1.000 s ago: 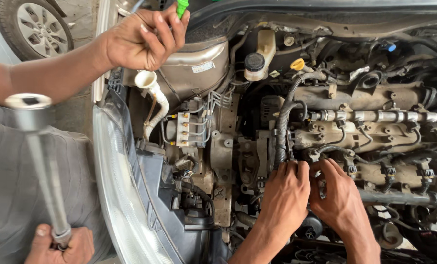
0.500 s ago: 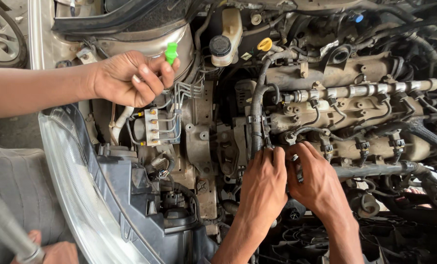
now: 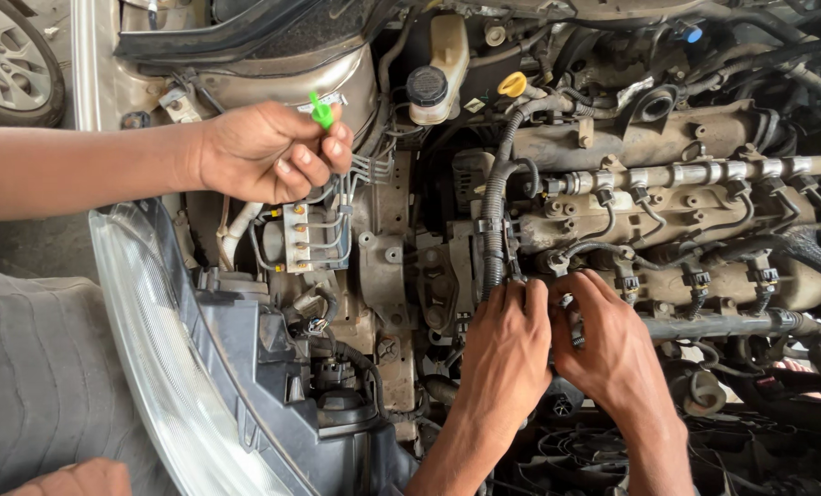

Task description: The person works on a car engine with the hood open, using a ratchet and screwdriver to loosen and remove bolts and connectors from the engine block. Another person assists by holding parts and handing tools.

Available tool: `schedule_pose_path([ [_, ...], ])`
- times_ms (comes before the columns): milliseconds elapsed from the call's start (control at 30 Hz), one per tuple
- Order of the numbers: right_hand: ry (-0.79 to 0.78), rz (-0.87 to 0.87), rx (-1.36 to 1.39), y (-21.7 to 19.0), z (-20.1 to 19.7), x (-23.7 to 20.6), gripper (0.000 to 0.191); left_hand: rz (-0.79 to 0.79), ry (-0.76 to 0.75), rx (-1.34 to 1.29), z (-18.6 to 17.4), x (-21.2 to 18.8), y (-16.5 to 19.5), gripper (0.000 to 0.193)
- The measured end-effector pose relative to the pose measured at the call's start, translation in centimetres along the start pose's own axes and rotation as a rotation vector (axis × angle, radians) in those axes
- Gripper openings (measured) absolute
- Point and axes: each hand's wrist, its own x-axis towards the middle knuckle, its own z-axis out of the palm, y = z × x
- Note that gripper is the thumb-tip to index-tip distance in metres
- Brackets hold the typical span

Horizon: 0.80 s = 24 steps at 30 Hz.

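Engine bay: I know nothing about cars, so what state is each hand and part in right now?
left hand: fingers curled down among the wires, grip hidden
right hand: touching the left hand, fingers down in the same spot, grip hidden
co-worker's hand: pinching a green plastic piece
black cap: on its tank
yellow cap: in place
headlight: unlit, lens whole
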Motion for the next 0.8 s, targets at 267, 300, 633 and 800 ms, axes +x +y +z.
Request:
schedule_pose_path([
  [267, -0.044, 0.007, 0.021, 0.4, 0.0, 0.0, 0.025, 0.005, 0.001, -0.002, -0.2, -0.1, 0.0, 0.048],
  [300, -0.042, 0.022, 0.020, 0.4, 0.0, 0.0, 0.025, 0.006, 0.003, 0.000, -0.3, -0.1, 0.0, 0.046],
  [633, 0.007, 0.008, -0.027, 1.1, 0.6, -0.1, 0.028, -0.006, -0.002, -0.004, -0.6, -0.2, 0.3, 0.043],
  [800, 0.033, -0.049, -0.053, 1.8, 1.2, 0.2, 0.040, 0.003, -0.024, -0.006, -0.9, -0.6, 0.2, 0.051],
])
